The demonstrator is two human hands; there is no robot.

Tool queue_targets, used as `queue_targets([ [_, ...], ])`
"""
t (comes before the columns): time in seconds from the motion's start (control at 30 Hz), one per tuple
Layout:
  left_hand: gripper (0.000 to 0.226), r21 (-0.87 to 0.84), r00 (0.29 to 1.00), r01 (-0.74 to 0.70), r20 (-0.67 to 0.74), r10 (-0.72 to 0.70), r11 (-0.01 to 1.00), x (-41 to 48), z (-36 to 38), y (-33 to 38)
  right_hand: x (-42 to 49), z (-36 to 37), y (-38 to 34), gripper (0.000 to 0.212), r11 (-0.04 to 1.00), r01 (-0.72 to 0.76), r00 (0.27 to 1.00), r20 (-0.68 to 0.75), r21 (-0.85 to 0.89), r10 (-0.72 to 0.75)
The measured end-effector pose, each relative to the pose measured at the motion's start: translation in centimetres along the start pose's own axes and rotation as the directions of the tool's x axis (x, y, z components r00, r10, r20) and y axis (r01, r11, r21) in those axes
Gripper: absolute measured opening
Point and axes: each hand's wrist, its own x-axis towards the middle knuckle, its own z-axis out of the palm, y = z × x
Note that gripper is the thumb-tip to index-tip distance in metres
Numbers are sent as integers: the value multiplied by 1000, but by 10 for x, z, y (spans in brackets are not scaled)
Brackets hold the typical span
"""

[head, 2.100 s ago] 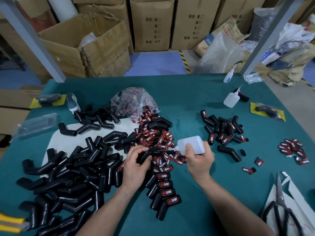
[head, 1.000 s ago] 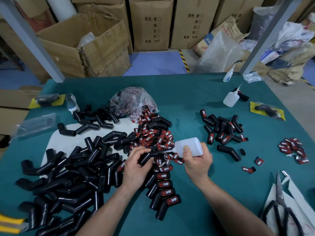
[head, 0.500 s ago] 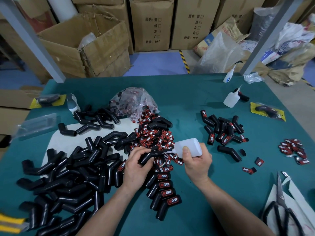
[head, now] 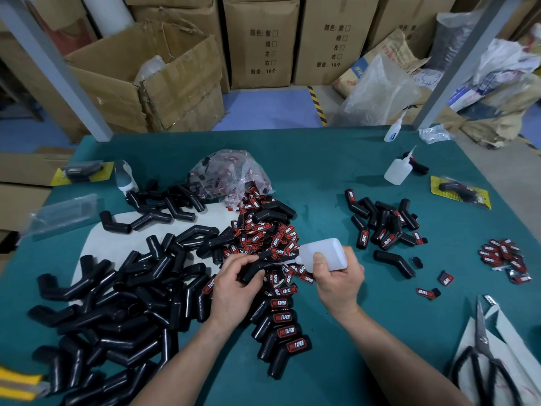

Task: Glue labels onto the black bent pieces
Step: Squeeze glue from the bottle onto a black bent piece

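Note:
My left hand [head: 234,284] grips one black bent piece [head: 255,269] just above the table. My right hand [head: 336,278] holds a white glue bottle [head: 323,254] on its side, its nozzle touching that piece. A loose heap of red-and-black labels [head: 263,232] lies right behind both hands. Several unlabelled black bent pieces [head: 117,303] are piled to the left. A short row of labelled pieces [head: 282,329] lies in front, between my forearms.
More labelled pieces [head: 383,227] lie to the right, with a small label pile [head: 503,259] further right. A second glue bottle [head: 398,169] and a third one [head: 393,131] stand at the back. Scissors [head: 483,356] lie at front right, a label bag [head: 231,174] behind.
The glue bottle's nozzle has slid slightly left along the held piece. My hands have otherwise stayed in place.

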Motion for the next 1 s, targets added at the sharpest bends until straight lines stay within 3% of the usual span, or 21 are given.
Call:
queue_targets([
  [1.0,37,39,994,-113,6,113,993,1,-1,-3,3,-1,-3,30,1000,11,1000,-7,15,-11],
])
